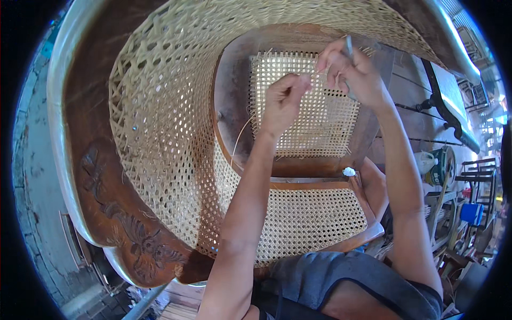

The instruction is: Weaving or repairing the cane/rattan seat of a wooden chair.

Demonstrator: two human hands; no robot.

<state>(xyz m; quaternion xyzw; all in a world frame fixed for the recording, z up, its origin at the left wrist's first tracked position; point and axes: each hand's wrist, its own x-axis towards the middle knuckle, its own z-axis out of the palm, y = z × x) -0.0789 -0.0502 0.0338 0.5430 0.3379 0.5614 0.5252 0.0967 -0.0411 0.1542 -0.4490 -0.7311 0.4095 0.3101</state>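
A wooden seat frame (234, 69) holds a square panel of open cane weaving (314, 122), with short cane ends along its edges. Above this panel my left hand (285, 101) is closed, thumb and fingers pinched together on what looks like a thin cane strand, blurred at the fingertips. To its right and a little farther off, my right hand (354, 69) curls around a slim blue-grey tool (350, 47) that sticks out past the fingers at both ends; its tip cannot be made out. A loose cane strand (237, 141) arcs out from the panel's left side.
Curved woven cane (160, 133) in a carved wooden frame (128, 240) wraps the left and far sides. Nearer me is another cane panel (314, 218). A small white lump (349, 172) sits at the seat's corner. At right are a dark-framed piece (450, 106) and a blue box (471, 213).
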